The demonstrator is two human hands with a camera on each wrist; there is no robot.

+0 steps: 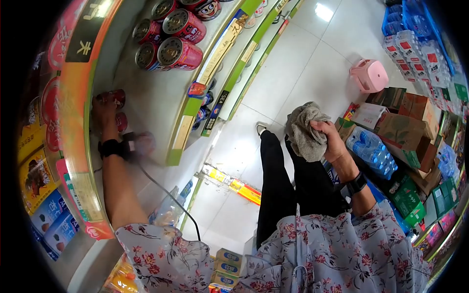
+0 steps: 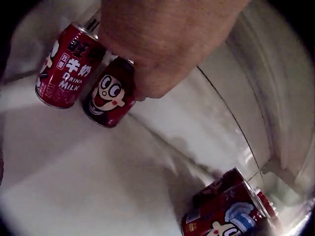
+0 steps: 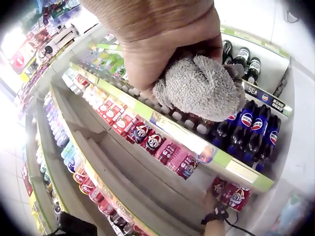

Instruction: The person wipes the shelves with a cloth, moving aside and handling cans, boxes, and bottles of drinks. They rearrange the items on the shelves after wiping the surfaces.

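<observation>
My left hand (image 1: 104,115) reaches onto a shelf and grips a red can (image 1: 116,98); a second red can (image 1: 121,122) stands close by. In the left wrist view the hand (image 2: 162,49) covers the top of a can with a cartoon face (image 2: 108,96), its fingertips hidden. Beside that one is a red can with white lettering (image 2: 69,69). My right hand (image 1: 332,141) holds a bunched grey cloth (image 1: 307,132) above my legs. The right wrist view shows the same cloth (image 3: 202,88) below the curled right hand (image 3: 162,39).
More red and pink cans (image 1: 181,51) stand farther along the shelf. Its green front edge (image 1: 181,134) has price labels. Blue-labelled bottles (image 3: 253,130) are on a neighbouring shelf. A pink stool (image 1: 373,75), cardboard boxes (image 1: 403,129) and packed water bottles (image 1: 371,151) sit on the floor.
</observation>
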